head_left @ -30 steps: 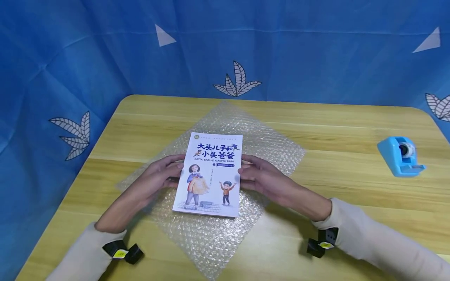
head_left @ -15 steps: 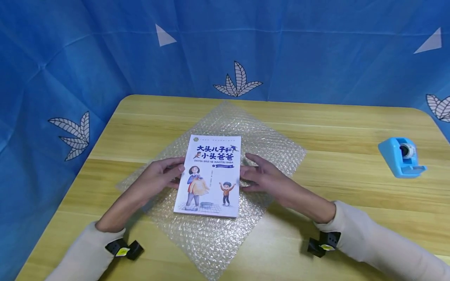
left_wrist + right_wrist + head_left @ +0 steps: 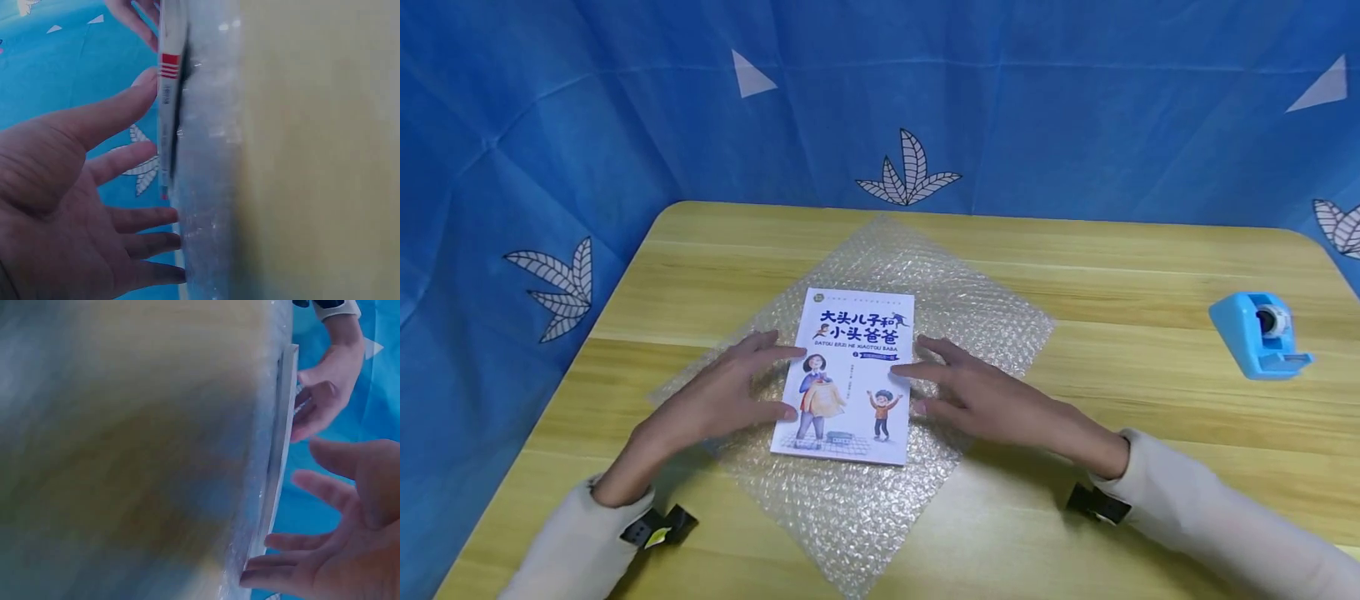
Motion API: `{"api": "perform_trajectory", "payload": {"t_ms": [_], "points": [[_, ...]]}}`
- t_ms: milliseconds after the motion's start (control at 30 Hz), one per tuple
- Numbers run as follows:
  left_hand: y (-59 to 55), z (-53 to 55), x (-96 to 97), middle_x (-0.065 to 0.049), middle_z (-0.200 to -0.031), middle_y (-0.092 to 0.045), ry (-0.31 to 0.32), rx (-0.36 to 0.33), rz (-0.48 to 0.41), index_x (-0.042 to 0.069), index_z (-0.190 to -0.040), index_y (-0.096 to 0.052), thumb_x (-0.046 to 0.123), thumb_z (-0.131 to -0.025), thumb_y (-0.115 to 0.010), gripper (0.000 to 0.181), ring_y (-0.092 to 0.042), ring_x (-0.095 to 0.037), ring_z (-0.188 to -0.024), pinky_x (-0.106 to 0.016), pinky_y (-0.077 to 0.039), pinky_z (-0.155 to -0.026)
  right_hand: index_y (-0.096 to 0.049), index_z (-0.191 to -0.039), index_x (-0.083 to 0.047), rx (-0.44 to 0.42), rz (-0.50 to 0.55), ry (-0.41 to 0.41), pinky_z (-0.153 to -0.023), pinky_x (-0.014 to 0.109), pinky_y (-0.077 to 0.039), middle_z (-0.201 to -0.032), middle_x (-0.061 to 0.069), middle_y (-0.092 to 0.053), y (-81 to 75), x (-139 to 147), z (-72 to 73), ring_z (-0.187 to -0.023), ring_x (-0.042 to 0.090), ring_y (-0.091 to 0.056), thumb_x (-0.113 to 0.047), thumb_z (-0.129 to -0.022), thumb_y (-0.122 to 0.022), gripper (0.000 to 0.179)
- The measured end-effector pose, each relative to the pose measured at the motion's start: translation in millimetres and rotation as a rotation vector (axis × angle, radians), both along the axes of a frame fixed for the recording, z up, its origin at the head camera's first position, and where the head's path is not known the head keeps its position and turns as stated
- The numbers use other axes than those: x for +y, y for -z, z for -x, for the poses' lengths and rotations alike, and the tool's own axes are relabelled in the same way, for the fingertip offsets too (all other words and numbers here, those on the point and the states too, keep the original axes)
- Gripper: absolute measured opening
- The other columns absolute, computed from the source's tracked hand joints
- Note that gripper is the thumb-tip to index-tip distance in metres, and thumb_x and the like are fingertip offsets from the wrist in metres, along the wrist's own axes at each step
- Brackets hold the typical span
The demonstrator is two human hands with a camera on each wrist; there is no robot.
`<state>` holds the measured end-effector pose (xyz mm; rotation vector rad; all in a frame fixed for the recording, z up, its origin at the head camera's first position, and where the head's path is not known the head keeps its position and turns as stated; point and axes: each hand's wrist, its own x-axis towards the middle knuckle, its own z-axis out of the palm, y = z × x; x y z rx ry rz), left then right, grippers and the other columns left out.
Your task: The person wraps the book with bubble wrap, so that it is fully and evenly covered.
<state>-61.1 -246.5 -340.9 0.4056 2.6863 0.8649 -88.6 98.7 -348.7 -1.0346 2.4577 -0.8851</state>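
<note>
A white picture book (image 3: 850, 392) with blue Chinese title characters lies flat on a sheet of bubble wrap (image 3: 865, 508), which is turned like a diamond on the table. My left hand (image 3: 718, 396) is at the book's left side with fingers spread, index finger and thumb tips over its edge. On the opposite side my right hand (image 3: 981, 392) is spread too, one fingertip over the cover. In the left wrist view, the book's spine (image 3: 169, 100) is beside the thumb and fingers. From the right wrist, the book's page edge (image 3: 284, 425) shows near my fingertips.
A light-blue tape dispenser (image 3: 1258, 337) stands on the wooden table (image 3: 1120, 283) at the right. Behind the table hangs a blue cloth (image 3: 1075, 125) with leaf prints. A small black device (image 3: 658, 527) is strapped at each wrist.
Both hands have let go of the book's sides and spread their fingers, now partly over its edges. The book has settled slightly lower on the bubble wrap and then stayed still.
</note>
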Motion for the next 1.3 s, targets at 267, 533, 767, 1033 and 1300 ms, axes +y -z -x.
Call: {"api": "perform_trajectory", "payload": {"t_ms": [267,533,767,1033,1300], "points": [[5.0,0.4,-2.0,-0.029,-0.166,-0.022,0.053,-0.023,0.013,0.014,-0.152,-0.055,0.035,-0.088,-0.084,0.073,-0.013,-0.055,-0.152,-0.079,-0.022,-0.110,-0.057,-0.151,-0.018,0.029,-0.120,-0.053,-0.116,0.068,-0.024,-0.165,0.027,-0.028,-0.1,7.3,-1.0,-0.152,0.052,-0.017,-0.027,-0.103,-0.066,0.049],[9.4,4.4,15.2,-0.026,-0.167,-0.024,0.054,0.013,0.039,0.019,-0.151,-0.057,0.037,-0.085,-0.087,0.075,-0.013,-0.051,-0.153,-0.078,-0.023,-0.112,-0.057,-0.150,-0.015,0.053,-0.122,-0.032,-0.113,0.068,-0.030,-0.164,0.026,-0.031,-1.0,21.1,-4.5,-0.150,0.053,-0.023,-0.024,-0.104,-0.065,0.048],[10.7,11.0,39.2,-0.026,-0.167,-0.024,0.082,0.022,0.047,0.021,-0.150,-0.058,0.036,-0.083,-0.089,0.076,-0.015,-0.049,-0.154,-0.075,-0.026,-0.113,-0.060,-0.146,-0.010,0.093,-0.091,-0.021,-0.110,0.068,-0.035,-0.160,0.027,-0.038,-1.0,41.9,-9.3,-0.146,0.055,-0.031,-0.019,-0.103,-0.066,0.044],[9.6,23.2,71.7,-0.025,-0.168,-0.022,0.178,0.024,0.025,0.022,-0.149,-0.059,0.037,-0.080,-0.090,0.077,-0.016,-0.046,-0.155,-0.071,-0.026,-0.115,-0.064,-0.143,-0.011,0.126,-0.107,0.026,-0.105,0.068,-0.042,-0.155,0.027,-0.046,-1.7,73.4,-19.9,-0.141,0.053,-0.042,-0.023,-0.104,-0.066,0.041],[11.0,34.4,103.6,-0.024,-0.168,-0.022,0.264,0.025,0.062,0.025,-0.151,-0.057,0.042,-0.082,-0.087,0.077,-0.018,-0.044,-0.155,-0.067,-0.022,-0.119,-0.065,-0.141,-0.011,0.134,-0.140,0.068,-0.101,0.064,-0.049,-0.150,0.030,-0.050,-0.5,102.4,-29.3,-0.136,0.053,-0.048,-0.025,-0.103,-0.067,0.041]]}}
